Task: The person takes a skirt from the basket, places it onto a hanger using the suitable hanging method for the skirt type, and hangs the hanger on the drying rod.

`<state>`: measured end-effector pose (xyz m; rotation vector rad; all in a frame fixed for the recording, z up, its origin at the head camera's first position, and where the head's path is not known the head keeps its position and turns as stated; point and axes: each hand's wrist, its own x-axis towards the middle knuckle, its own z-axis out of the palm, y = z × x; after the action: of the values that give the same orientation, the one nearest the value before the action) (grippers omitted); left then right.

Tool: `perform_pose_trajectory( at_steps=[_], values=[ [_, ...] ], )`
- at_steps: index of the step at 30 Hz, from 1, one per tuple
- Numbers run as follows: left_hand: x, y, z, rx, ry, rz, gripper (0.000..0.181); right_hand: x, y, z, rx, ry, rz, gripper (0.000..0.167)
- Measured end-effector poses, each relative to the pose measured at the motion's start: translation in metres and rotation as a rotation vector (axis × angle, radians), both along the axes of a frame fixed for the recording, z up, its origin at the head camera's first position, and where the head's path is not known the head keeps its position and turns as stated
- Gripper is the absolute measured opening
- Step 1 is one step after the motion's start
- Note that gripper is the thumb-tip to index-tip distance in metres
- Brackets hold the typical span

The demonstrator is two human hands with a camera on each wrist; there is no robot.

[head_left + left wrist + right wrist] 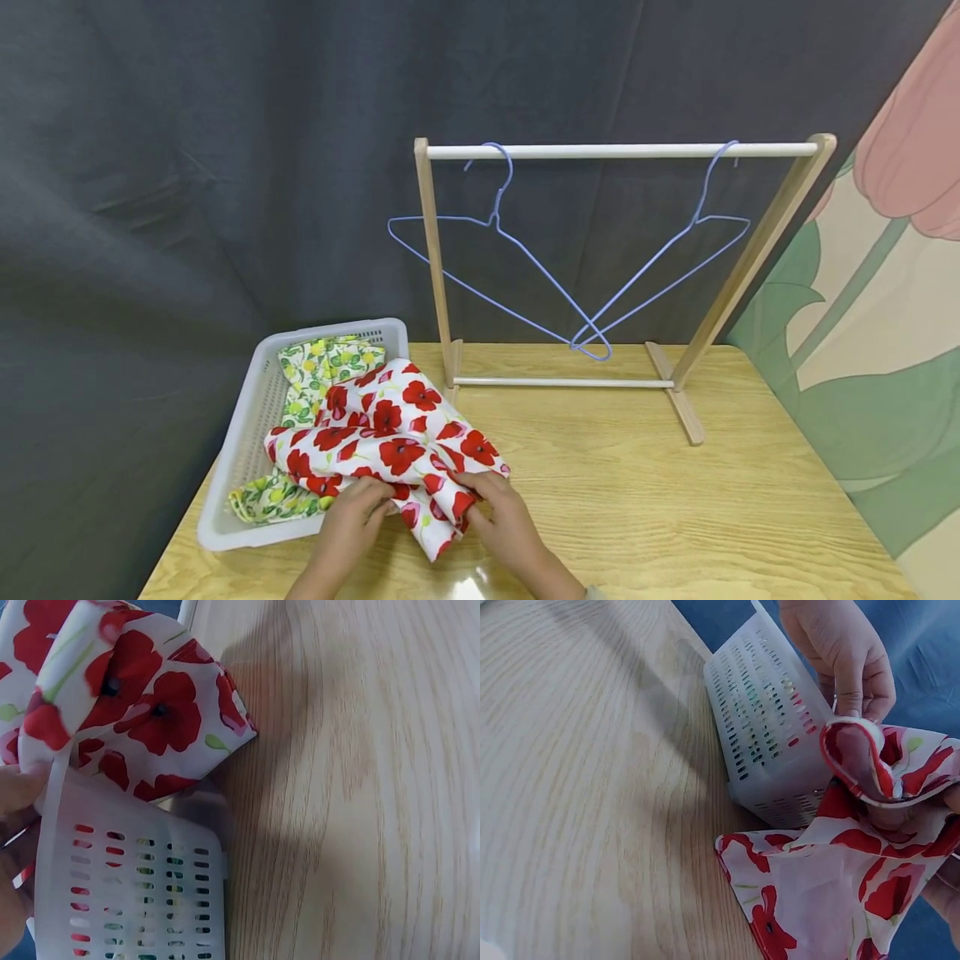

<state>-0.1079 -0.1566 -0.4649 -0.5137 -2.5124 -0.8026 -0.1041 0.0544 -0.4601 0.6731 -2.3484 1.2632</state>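
Your left hand (349, 518) and right hand (512, 523) pinch red-and-white floral cloth (390, 454); the white plastic basket (227, 471) beneath could snag it.

Basket (258, 537), smooth translucent plastic, perforated; draped over it, poppy-print piece (390, 442), smooth matt cloth; within it, lemon-print piece (322, 367), matt cloth; beneath it, counter (600, 467), grained wood, lightly glossy; to its right, rack (757, 250), smooth matt wood, and hangers (495, 219), smooth, plastic-looking; behind it, curtain (150, 208), matt cloth.
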Motion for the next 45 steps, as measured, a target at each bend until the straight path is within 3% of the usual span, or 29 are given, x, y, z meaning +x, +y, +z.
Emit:
perform_pose_trajectory(
  at_steps=[10, 16, 20, 25, 36, 42, 45],
  values=[
    [-0.004, 0.009, 0.012, 0.106, 0.127, 0.036, 0.021, -0.011, 0.007, 0.007, -0.147, -0.189, -0.007, 0.022],
    [-0.006, 0.014, 0.022, 0.145, 0.179, 0.012, 0.023, -0.011, 0.013, 0.030, -0.199, -0.259, -0.017, 0.020],
    [-0.006, 0.018, 0.028, 0.171, 0.188, -0.003, 0.023, -0.012, 0.018, 0.041, -0.190, -0.229, -0.028, 0.018],
    [-0.007, 0.022, 0.035, 0.194, 0.215, -0.035, 0.023, -0.025, 0.028, 0.031, -0.145, -0.155, -0.083, 0.019],
    [-0.006, 0.033, 0.044, 0.262, 0.290, -0.136, 0.027, -0.033, 0.043, 0.038, -0.112, -0.102, -0.152, 0.018],
    [-0.005, 0.040, 0.049, 0.310, 0.275, -0.211, 0.006, -0.035, 0.054, 0.046, -0.129, -0.040, -0.187, 0.019],
    [-0.005, 0.044, 0.052, 0.317, 0.284, -0.234, 0.017, -0.036, 0.059, 0.050, -0.130, -0.017, -0.210, 0.019]
  ],
)
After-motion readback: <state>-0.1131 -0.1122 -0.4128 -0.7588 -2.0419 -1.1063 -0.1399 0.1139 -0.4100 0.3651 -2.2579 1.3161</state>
